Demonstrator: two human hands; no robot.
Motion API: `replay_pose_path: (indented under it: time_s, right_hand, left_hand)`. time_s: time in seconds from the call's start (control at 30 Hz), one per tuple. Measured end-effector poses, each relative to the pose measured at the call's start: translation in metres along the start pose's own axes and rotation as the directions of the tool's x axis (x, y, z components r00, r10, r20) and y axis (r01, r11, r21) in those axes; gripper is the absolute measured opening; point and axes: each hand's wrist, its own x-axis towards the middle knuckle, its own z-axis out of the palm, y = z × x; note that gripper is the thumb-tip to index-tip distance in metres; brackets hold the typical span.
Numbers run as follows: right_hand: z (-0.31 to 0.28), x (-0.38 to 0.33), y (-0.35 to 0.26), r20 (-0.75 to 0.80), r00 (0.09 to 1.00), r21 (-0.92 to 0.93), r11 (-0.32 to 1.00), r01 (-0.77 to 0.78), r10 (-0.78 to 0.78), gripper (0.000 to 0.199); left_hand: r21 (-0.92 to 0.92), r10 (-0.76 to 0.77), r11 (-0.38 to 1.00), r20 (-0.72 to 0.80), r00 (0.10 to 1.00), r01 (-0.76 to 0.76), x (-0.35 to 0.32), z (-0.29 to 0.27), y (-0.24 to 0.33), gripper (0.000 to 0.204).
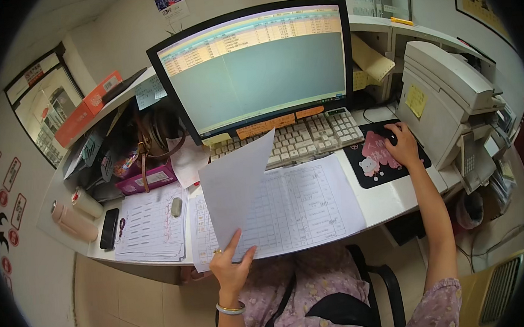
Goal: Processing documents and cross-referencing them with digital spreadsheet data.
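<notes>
One left hand [231, 268], fingers parted, holds paper [232, 192]; right hand [403, 149] cups mouse [394, 129].

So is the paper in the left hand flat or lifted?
Lifted: the left hand holds the sheet slanting up, its corner blocking part of the keyboard.

The head view comes from the left of two fisheye cameras worn on the person's head, facing forward and down across the worktop [387, 204]. It looks from just above the lap [322, 270], near enough for the lifted paper sheet [236, 186] and computer monitor [262, 73] to loom large, yet wide enough to include tiled floor [132, 303] and walls [110, 32], with straight edges bowing toward the black rim.
</notes>
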Motion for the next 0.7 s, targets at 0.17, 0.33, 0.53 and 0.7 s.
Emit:
replay_pose_path:
  time_s: [0.17, 0.33, 0.53, 0.7]
  right_hand:
    - [0.0015, 0.0028, -0.0024, -0.007, 1.0, 0.015, 1.0, -0.001, 0.001, 0.04]
    - [0.0016, 0.0031, -0.0025, 0.005, 1.0, 0.017, 1.0, -0.012, 0.011, 0.04]
    - [0.0023, 0.0012, -0.0025, -0.008, 1.0, 0.017, 1.0, 0.009, -0.009, 0.039]
    - [0.0041, 0.0013, 0.0008, -0.022, 1.0, 0.023, 1.0, 0.019, -0.019, 0.039]
  left_hand:
    - [0.042, 0.01, 0.999, 0.012, 1.0, -0.011, 0.0031, 0.0002, 0.0012, 0.048]
    - [0.041, 0.011, 0.999, 0.007, 1.0, -0.012, 0.0018, 0.0, 0.0009, 0.048]
    - [0.062, 0.013, 0.998, 0.002, 1.0, -0.013, 0.0015, 0.0012, 0.0029, 0.046]
    - [0.059, 0.021, 0.998, -0.002, 1.0, -0.021, 0.0017, 0.0019, 0.0023, 0.046]
